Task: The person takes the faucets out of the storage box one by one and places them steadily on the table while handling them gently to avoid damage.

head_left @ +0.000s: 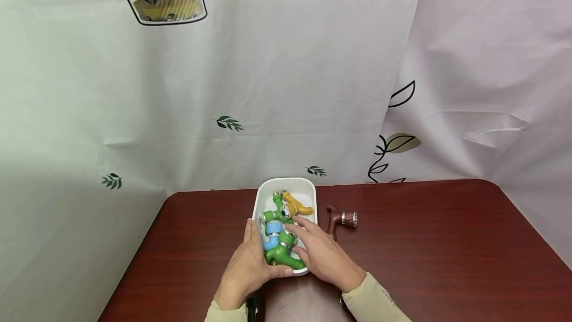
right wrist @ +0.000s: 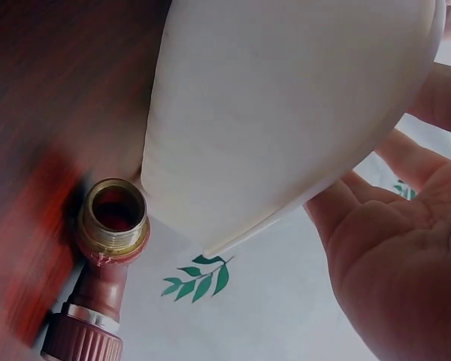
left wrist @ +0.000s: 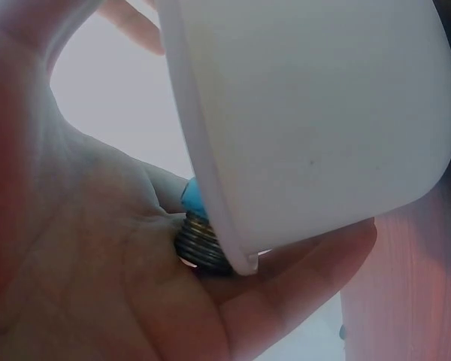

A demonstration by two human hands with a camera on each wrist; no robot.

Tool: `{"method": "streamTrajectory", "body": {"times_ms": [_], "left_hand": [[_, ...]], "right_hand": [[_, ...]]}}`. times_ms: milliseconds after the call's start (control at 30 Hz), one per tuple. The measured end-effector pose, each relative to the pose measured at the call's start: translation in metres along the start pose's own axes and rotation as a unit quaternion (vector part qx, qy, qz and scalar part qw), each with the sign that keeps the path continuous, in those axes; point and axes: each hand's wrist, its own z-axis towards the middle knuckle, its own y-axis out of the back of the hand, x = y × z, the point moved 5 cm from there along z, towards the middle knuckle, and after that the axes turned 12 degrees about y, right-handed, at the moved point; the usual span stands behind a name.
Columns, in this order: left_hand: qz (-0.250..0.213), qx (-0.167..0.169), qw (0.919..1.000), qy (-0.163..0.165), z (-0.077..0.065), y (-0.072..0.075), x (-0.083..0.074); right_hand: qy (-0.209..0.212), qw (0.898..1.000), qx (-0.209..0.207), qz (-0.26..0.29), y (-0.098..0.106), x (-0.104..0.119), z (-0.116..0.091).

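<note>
A white plastic tub (head_left: 286, 180) stands on the table with several plastic taps piled inside. Nearest is a green tap (head_left: 282, 257), beside a light blue tap (head_left: 274, 228); farther back lie another green tap (head_left: 270, 216) and a yellow tap (head_left: 304, 208). My left hand (head_left: 248, 270) rests along the tub's left side, fingers straight, thumb at the front rim. Close to its palm, a threaded tap end (left wrist: 201, 244) pokes past the rim in the left wrist view. My right hand (head_left: 323, 255) lies across the right rim, loosely bent fingers over the taps.
A brown tap (head_left: 335, 218) lies on the dark red table (head_left: 429, 242) just right of the tub, its threaded brass mouth (right wrist: 114, 218) showing in the right wrist view. A white printed curtain (head_left: 286, 73) hangs behind the table's back edge.
</note>
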Motion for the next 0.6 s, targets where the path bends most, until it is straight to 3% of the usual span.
{"method": "streamTrajectory", "body": {"times_ms": [300,600], "left_hand": [[0.000,-0.002,1.0000,-0.001,-0.0003,-0.0007,0.0013],[0.006,-0.003,1.0000,-0.001,0.0002,-0.0002,0.0009]], "right_hand": [[0.014,1.000,0.017,-0.004,-0.0031,0.0014,0.0011],[0.041,0.999,-0.001,0.006,-0.0032,0.0037,-0.0009]]}}
